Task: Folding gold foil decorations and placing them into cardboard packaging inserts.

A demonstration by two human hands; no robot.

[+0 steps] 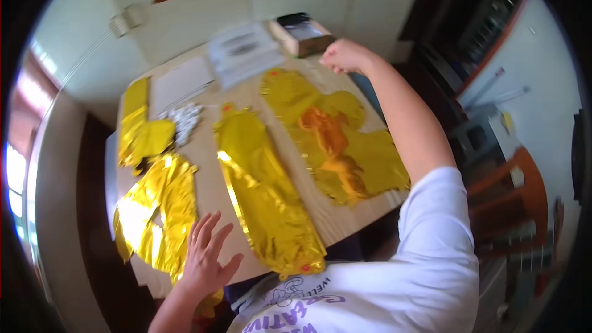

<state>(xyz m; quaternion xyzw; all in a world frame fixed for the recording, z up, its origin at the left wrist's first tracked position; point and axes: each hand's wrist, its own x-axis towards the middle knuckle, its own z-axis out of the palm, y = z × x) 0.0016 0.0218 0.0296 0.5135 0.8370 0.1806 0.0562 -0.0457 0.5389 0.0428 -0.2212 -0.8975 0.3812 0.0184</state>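
My left hand is open over the near edge of the table, its fingers spread. Beside it on the left lies a crumpled gold foil balloon, flat and shiny. On its other side stretches a long uninflated gold foil balloon with small red spots at its ends. My right arm reaches to the far right, where my right hand is closed above the table near an open box; anything in its fingers is too small to make out. Below that arm, a wide flat gold balloon carries a crumpled orange piece.
Another folded gold balloon lies at the far left, next to a pile of small whitish pieces. Pale sheets and a clear plastic packet lie at the back. A wooden chair stands right of the table.
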